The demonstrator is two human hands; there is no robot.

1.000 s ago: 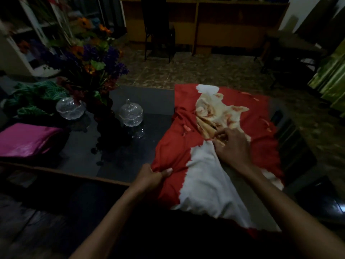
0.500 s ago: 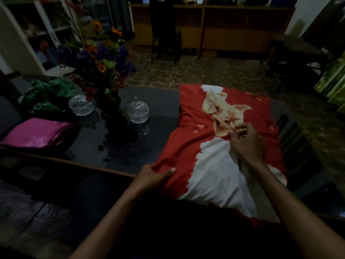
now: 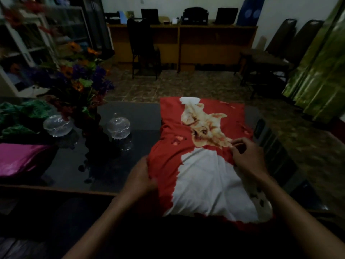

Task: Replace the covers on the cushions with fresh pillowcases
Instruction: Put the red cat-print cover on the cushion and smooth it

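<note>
We're looking down at a cushion (image 3: 201, 165) in a red and white pillowcase (image 3: 168, 150) printed with a pale cat, lying on the right half of the dark glossy desk (image 3: 74, 165), its near end hanging over the near edge towards us. Our left hand (image 3: 139, 177) is at the cushion's left edge, fingers curled round the red fabric there, so that grip has hold of the pillowcase. Our right hand (image 3: 248, 159) sits on top, right of the middle, thumb and forefinger close together at the cloth just below the cat print; it looks like a pinch on the fabric, though the dim light makes that hard to confirm. Left of the cushion, well apart from it, two lidded glass bowls (image 3: 118, 128) stand either side of a dark vase of orange and purple flowers (image 3: 82, 79). At the far left of the desk we see crumpled green cloth (image 3: 20, 113), and nearer, a shiny pink cushion (image 3: 20, 157). Across the tiled floor stands a long wooden counter (image 3: 183, 42) with a black chair (image 3: 141, 47) before it.
</note>
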